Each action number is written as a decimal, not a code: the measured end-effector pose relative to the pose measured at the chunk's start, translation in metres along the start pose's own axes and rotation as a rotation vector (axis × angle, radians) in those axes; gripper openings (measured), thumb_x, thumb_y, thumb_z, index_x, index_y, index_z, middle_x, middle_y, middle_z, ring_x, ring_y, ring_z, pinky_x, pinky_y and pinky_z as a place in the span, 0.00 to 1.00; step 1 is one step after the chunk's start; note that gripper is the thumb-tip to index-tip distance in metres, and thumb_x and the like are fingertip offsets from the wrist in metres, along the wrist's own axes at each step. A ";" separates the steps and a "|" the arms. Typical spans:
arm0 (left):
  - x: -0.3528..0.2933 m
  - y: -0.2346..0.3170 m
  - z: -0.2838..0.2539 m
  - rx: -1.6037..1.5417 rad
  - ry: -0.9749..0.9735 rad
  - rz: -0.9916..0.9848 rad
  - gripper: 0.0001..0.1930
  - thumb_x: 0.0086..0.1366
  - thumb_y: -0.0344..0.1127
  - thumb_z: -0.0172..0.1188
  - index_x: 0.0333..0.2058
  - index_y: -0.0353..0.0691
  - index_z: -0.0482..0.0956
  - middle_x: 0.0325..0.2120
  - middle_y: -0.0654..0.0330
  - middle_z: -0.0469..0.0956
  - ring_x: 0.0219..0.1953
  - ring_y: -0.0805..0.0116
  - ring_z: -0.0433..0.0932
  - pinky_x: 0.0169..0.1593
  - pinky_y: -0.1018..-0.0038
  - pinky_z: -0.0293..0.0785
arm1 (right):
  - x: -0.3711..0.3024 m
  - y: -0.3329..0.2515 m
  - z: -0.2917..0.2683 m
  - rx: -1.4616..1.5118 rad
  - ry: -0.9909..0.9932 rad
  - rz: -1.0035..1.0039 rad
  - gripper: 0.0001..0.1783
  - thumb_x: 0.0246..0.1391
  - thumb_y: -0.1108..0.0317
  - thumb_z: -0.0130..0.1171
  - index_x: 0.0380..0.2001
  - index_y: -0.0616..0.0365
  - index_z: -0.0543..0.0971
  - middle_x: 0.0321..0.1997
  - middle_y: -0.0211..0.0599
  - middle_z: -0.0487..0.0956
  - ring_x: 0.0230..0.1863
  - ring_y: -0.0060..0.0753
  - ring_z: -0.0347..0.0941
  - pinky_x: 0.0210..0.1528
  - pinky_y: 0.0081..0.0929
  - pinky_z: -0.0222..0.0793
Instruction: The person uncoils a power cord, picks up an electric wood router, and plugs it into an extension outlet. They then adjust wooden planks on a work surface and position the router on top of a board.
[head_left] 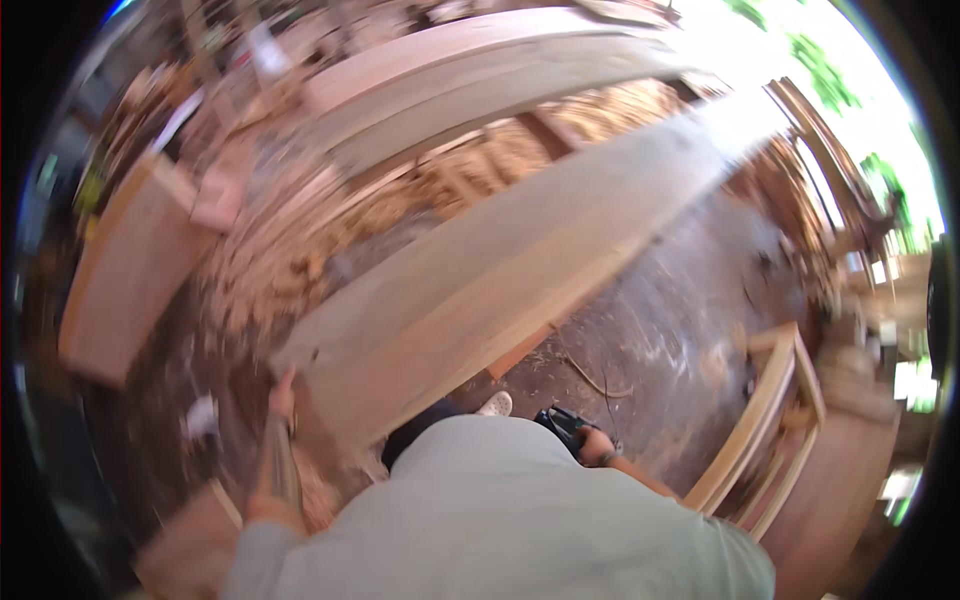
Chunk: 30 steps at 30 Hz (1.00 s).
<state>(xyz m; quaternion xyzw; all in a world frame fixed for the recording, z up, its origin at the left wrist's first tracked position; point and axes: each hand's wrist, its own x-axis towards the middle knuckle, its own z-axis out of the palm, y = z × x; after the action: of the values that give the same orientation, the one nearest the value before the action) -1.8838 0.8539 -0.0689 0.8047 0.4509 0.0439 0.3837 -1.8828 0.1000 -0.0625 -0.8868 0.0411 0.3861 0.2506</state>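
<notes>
The left hand point(283, 392) grips the near end of a long plank point(520, 270) lying on supports. The right hand point(597, 447) clasps a dark power tool point(562, 425), away from the plank; the shavings point(290, 260) suggest planing already under way.

Daylight scene, motion-blurred, fisheye-distorted.
Glare blows out the upper right; the plank point(520, 270) smears and bends; black vignette rings the frame; floor point(680, 320) dimmer.

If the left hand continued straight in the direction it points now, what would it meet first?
The left hand already touches the near end of the long wooden plank, so it would meet the plank itself, though blur makes depth uncertain.
</notes>
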 end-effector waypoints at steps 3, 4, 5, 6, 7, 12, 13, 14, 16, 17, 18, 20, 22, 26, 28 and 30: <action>-0.020 0.101 0.034 0.077 -0.210 -0.186 0.48 0.59 0.76 0.55 0.47 0.25 0.82 0.44 0.46 0.83 0.49 0.59 0.79 0.55 0.64 0.71 | -0.012 0.014 0.021 -0.025 -0.010 0.043 0.25 0.40 0.65 0.66 0.47 0.56 0.82 0.43 0.50 0.84 0.50 0.49 0.81 0.54 0.37 0.74; -0.021 0.086 0.019 -0.039 -0.242 -0.176 0.51 0.58 0.76 0.56 0.50 0.22 0.79 0.49 0.42 0.81 0.54 0.55 0.77 0.58 0.65 0.68 | -0.005 0.011 0.022 -0.015 -0.038 0.006 0.25 0.41 0.62 0.67 0.46 0.56 0.82 0.43 0.50 0.84 0.50 0.50 0.81 0.53 0.38 0.73; -0.034 0.108 0.024 -0.091 -0.256 -0.224 0.51 0.57 0.76 0.57 0.51 0.21 0.79 0.51 0.42 0.80 0.55 0.55 0.76 0.58 0.65 0.68 | -0.004 0.020 0.031 0.026 -0.030 0.028 0.25 0.41 0.59 0.68 0.45 0.57 0.82 0.43 0.50 0.84 0.50 0.50 0.81 0.53 0.39 0.73; -0.045 0.132 0.024 -0.140 -0.274 -0.260 0.52 0.57 0.76 0.58 0.51 0.20 0.78 0.52 0.41 0.79 0.57 0.54 0.75 0.58 0.66 0.67 | -0.003 0.026 0.040 0.076 -0.013 0.055 0.26 0.42 0.56 0.69 0.45 0.57 0.82 0.42 0.50 0.84 0.49 0.50 0.81 0.52 0.39 0.73; -0.047 0.123 0.011 -0.152 -0.236 -0.287 0.52 0.57 0.76 0.58 0.51 0.20 0.78 0.52 0.41 0.79 0.57 0.54 0.75 0.58 0.66 0.67 | 0.004 0.026 0.045 0.120 -0.007 0.059 0.26 0.42 0.54 0.70 0.44 0.57 0.82 0.42 0.50 0.84 0.49 0.50 0.81 0.52 0.40 0.73; -0.038 0.070 0.003 -0.242 -0.211 -0.241 0.51 0.56 0.75 0.59 0.50 0.21 0.79 0.50 0.43 0.80 0.55 0.54 0.77 0.57 0.66 0.68 | 0.051 0.054 0.074 0.057 -0.094 -0.028 0.24 0.47 0.53 0.68 0.44 0.57 0.82 0.43 0.51 0.84 0.49 0.51 0.80 0.51 0.41 0.73; -0.043 0.090 0.015 -0.239 -0.252 -0.190 0.50 0.56 0.76 0.58 0.47 0.21 0.81 0.47 0.41 0.81 0.52 0.53 0.79 0.56 0.65 0.70 | 0.051 0.081 0.093 0.109 -0.029 -0.043 0.27 0.49 0.53 0.68 0.48 0.59 0.81 0.47 0.52 0.83 0.53 0.50 0.79 0.53 0.40 0.72; -0.041 0.098 0.022 -0.207 -0.290 -0.194 0.50 0.57 0.76 0.57 0.46 0.19 0.80 0.45 0.39 0.82 0.51 0.51 0.80 0.54 0.64 0.71 | 0.057 0.095 0.099 0.025 -0.032 -0.112 0.31 0.49 0.53 0.67 0.52 0.62 0.80 0.52 0.52 0.82 0.56 0.49 0.78 0.56 0.38 0.71; -0.037 0.086 0.036 -0.465 -0.311 -0.283 0.42 0.59 0.69 0.62 0.48 0.26 0.82 0.42 0.50 0.82 0.43 0.63 0.79 0.46 0.66 0.74 | 0.042 0.047 0.086 -0.174 -0.100 -0.073 0.31 0.49 0.53 0.68 0.52 0.62 0.80 0.52 0.53 0.82 0.57 0.50 0.77 0.57 0.38 0.71; -0.033 0.083 0.039 -0.600 -0.247 -0.332 0.39 0.60 0.68 0.62 0.46 0.30 0.83 0.41 0.52 0.83 0.42 0.65 0.79 0.44 0.67 0.75 | 0.037 0.027 0.085 -0.199 -0.119 -0.097 0.31 0.49 0.53 0.68 0.52 0.62 0.80 0.52 0.53 0.82 0.57 0.50 0.77 0.57 0.38 0.71; -0.038 0.086 0.047 -0.822 -0.303 -0.350 0.36 0.62 0.67 0.61 0.44 0.32 0.84 0.38 0.55 0.83 0.40 0.66 0.80 0.44 0.68 0.75 | 0.027 0.019 0.085 -0.213 -0.114 -0.107 0.30 0.49 0.54 0.68 0.52 0.62 0.80 0.52 0.53 0.82 0.57 0.50 0.78 0.57 0.39 0.71; -0.048 0.065 0.036 -1.066 -0.316 -0.372 0.33 0.63 0.66 0.61 0.42 0.35 0.84 0.35 0.57 0.83 0.38 0.67 0.80 0.44 0.70 0.75 | 0.015 -0.004 0.088 -0.247 -0.109 -0.149 0.29 0.48 0.56 0.68 0.51 0.61 0.80 0.51 0.53 0.82 0.56 0.51 0.78 0.56 0.39 0.71; -0.069 0.023 0.031 -1.096 -0.391 -0.378 0.31 0.66 0.65 0.58 0.45 0.39 0.82 0.23 0.63 0.77 0.23 0.73 0.75 0.24 0.70 0.68 | 0.012 -0.031 0.090 -0.276 -0.106 -0.197 0.28 0.47 0.58 0.68 0.51 0.60 0.80 0.50 0.54 0.82 0.55 0.52 0.78 0.56 0.40 0.72; -0.147 -0.048 0.045 -0.772 -0.675 -0.186 0.27 0.69 0.62 0.54 0.27 0.41 0.77 0.16 0.65 0.73 0.11 0.73 0.67 0.19 0.71 0.61 | -0.017 -0.075 0.090 -0.274 -0.072 -0.134 0.26 0.41 0.63 0.68 0.47 0.58 0.81 0.46 0.52 0.84 0.51 0.52 0.80 0.52 0.40 0.74; -0.181 -0.098 0.037 -0.324 -0.810 -0.256 0.29 0.69 0.61 0.53 0.25 0.38 0.79 0.20 0.60 0.78 0.12 0.67 0.69 0.20 0.67 0.65 | -0.030 -0.102 0.090 -0.285 -0.058 -0.095 0.24 0.36 0.67 0.69 0.42 0.59 0.81 0.41 0.49 0.84 0.46 0.50 0.81 0.49 0.38 0.75; -0.220 -0.151 0.036 -0.095 -0.860 -0.347 0.30 0.68 0.61 0.53 0.26 0.36 0.81 0.20 0.57 0.79 0.15 0.63 0.73 0.23 0.63 0.70 | -0.026 -0.114 0.094 -0.272 -0.056 -0.121 0.24 0.33 0.68 0.71 0.39 0.59 0.80 0.40 0.47 0.84 0.44 0.48 0.81 0.47 0.37 0.76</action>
<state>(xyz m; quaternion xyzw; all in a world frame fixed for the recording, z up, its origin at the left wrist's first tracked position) -2.1028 0.7107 -0.1327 0.6442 0.3763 -0.3377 0.5740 -1.9327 0.2412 -0.0512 -0.9023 -0.0719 0.3970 0.1520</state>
